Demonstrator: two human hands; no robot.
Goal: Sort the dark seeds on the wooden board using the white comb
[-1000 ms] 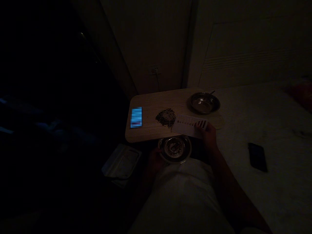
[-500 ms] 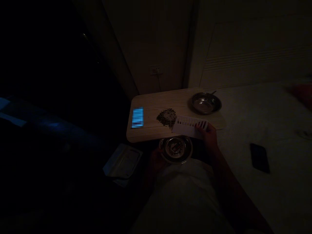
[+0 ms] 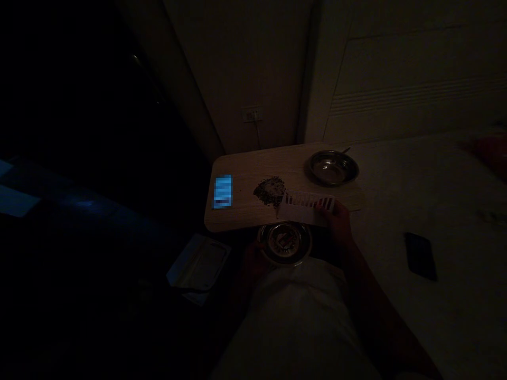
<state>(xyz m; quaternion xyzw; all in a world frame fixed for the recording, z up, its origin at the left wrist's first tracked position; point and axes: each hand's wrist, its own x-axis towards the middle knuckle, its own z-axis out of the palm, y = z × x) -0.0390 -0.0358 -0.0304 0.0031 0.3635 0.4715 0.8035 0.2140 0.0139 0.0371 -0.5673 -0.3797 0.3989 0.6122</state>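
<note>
In the dim light my right hand (image 3: 337,216) is closed on the right end of a white card (image 3: 301,212) with a row of dark printed strips. The card's left end is beside a pile of dark and pale bits (image 3: 271,191), like seeds or grain, on the small wooden table (image 3: 241,216). Below the table's near edge my left hand (image 3: 255,258) grips the left rim of a round metal bowl (image 3: 304,256). Some dark bits lie in that bowl. The left fingers are largely lost in shadow.
A second metal bowl (image 3: 333,169) with a handle sticking out stands at the table's back right. A lit screen (image 3: 222,191) lies at the left end. A dark phone (image 3: 420,256) rests on the pale surface at right. A packet (image 3: 200,266) is at lower left.
The card has tilted slightly and dropped a little toward me in my right hand. The pile and the held bowl look much the same.
</note>
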